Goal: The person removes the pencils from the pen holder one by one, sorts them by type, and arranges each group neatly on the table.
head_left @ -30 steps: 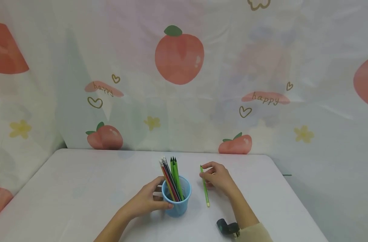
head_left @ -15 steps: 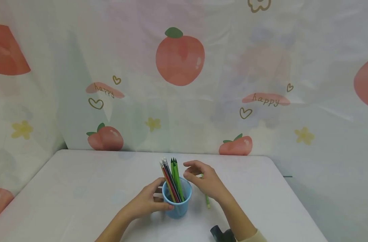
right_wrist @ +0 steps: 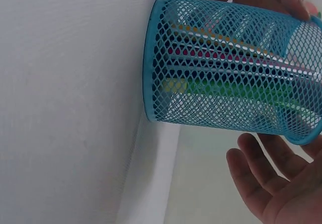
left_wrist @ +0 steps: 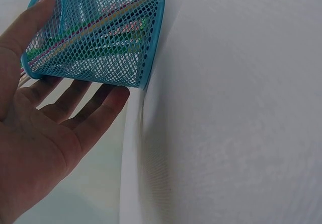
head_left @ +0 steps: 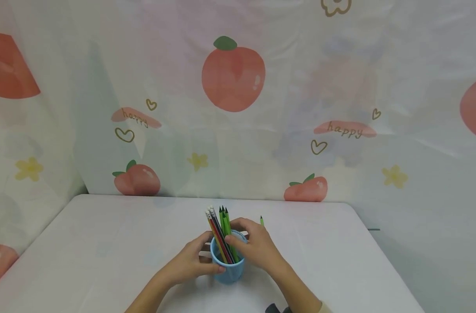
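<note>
Head view, middle of the white table (head_left: 105, 252): blue mesh cup (head_left: 229, 274), standing upright, with two kinds of pencil leaning inside. To its left, left hand (head_left: 188, 264) curled round the mesh wall, holding it in a wide grip, thumb on the near side and fingers on the far side. To its right, right hand (head_left: 257, 246) at the rim, thumb extended over the mouth toward the green pencils (head_left: 224, 224), forefinger arched behind. Impossible to tell between pinching a pencil and merely touching one. In the right wrist view, other fingers loosely bent beside the mesh. Next to the green pencils, black points upward: coloured pencils (head_left: 219, 237) in red, yellow and dark tones, white erasers upward. Beyond the right hand, loose green pencil (head_left: 262, 221), mostly hidden, black point showing. At the lower edge, dark object (head_left: 272, 308), cut off, near a pale sleeve (head_left: 325, 308). Behind the table, pale backdrop (head_left: 238, 152) printed with peaches, yellow flowers, hearts and "happy".
</note>
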Motion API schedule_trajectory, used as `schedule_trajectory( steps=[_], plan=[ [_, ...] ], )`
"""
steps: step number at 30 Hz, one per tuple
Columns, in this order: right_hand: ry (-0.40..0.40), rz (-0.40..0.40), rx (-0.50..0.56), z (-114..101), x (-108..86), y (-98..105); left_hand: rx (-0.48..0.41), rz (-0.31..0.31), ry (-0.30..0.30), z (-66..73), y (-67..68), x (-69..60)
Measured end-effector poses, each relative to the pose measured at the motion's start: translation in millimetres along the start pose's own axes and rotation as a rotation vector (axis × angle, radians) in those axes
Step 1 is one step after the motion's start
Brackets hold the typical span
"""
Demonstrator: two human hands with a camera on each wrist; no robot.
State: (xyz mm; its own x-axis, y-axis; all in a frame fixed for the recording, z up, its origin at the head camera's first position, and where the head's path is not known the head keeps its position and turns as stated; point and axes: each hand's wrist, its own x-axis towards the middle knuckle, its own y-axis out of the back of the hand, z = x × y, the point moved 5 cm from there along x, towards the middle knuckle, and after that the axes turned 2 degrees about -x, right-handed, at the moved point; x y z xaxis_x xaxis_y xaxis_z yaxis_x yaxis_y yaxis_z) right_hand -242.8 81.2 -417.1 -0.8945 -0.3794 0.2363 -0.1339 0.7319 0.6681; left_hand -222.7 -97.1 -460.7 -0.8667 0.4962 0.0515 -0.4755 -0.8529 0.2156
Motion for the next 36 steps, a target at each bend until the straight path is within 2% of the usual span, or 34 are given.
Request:
schedule_trajectory(
  steps=[8, 19, 36],
  plan=[
    [0.016, 0.059, 0.006, -2.0, 0.6, 5.6, 0.015, 0.009, -0.001, 1.4, 0.1, -0.5],
    [-0.020, 0.064, 0.047, 3.9, 2.6, 9.6, 0.035, 0.018, 0.006, 3.1, 0.9, -1.9],
    [-0.048, 0.112, 0.021, 5.1, 0.1, 16.0, 0.050, 0.023, 0.016, 1.7, -1.0, -1.6]
  ],
)
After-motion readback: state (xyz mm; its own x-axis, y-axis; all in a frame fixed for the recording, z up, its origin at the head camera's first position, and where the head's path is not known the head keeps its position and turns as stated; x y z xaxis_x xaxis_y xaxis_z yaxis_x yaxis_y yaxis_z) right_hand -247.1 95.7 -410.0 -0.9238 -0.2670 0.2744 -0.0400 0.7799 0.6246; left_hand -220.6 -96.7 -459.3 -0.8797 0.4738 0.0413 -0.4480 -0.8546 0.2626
